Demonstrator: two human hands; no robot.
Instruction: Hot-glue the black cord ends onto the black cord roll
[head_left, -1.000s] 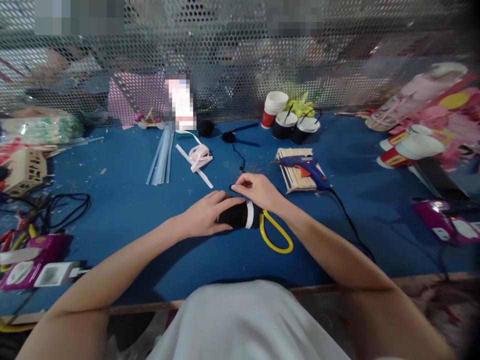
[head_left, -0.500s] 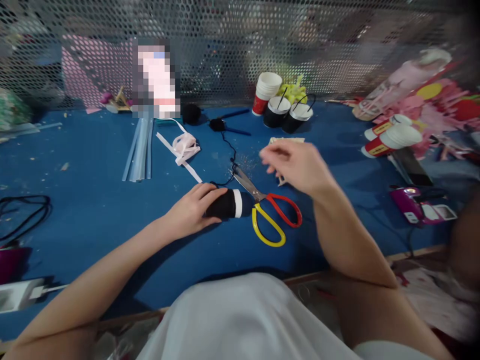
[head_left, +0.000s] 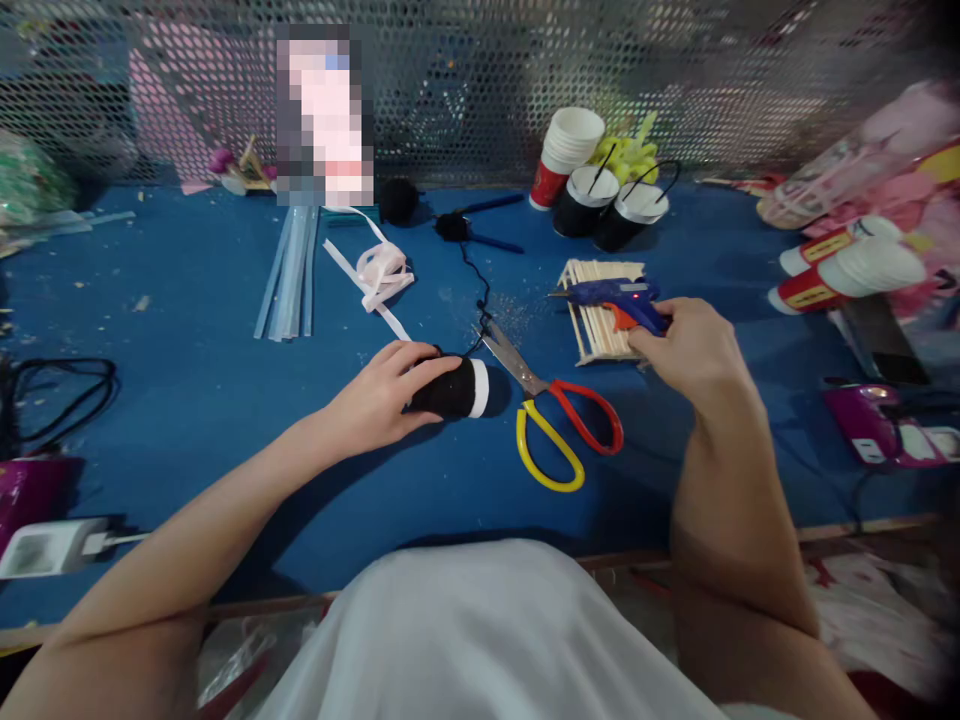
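- At the far left edge of the frame, a white power adapter (head_left: 46, 546) lies low on the blue desk (head_left: 187, 330), with a loop of black cable (head_left: 52, 385) above it.
- In the upper left, a bundle of pale blue strips (head_left: 291, 275) lies lengthwise, and just to its right sits a tangle of pink-white ribbon (head_left: 379, 275).
- The left hand (head_left: 382, 395) sits at the centre of the frame, fingers curled over a black cup with a white rim (head_left: 457, 390) that lies on its side on the desk, rim pointing right; the hand presses it down from above and from the left.
- A thin black cord (head_left: 478, 290) runs from the cup up toward a black pompom (head_left: 398, 200) near the mesh screen (head_left: 480, 90).
- Just right of the cup lie scissors (head_left: 559, 415) with one red and one yellow handle loop, blades pointing to the upper left, not touched by either hand.
- The right hand (head_left: 694, 350) is right of centre, fingers closed around the handle of a blue glue gun (head_left: 611, 297), which rests over a stack of wooden sticks (head_left: 600, 320) with its nozzle pointing left.
- Above, by the screen, stands a pile of white paper cups (head_left: 566, 150) beside two black cups with handles (head_left: 615, 210).
- At the far right, more stacked cups (head_left: 847, 270) lie on their side, and a purple power strip (head_left: 885, 435) sits below them.
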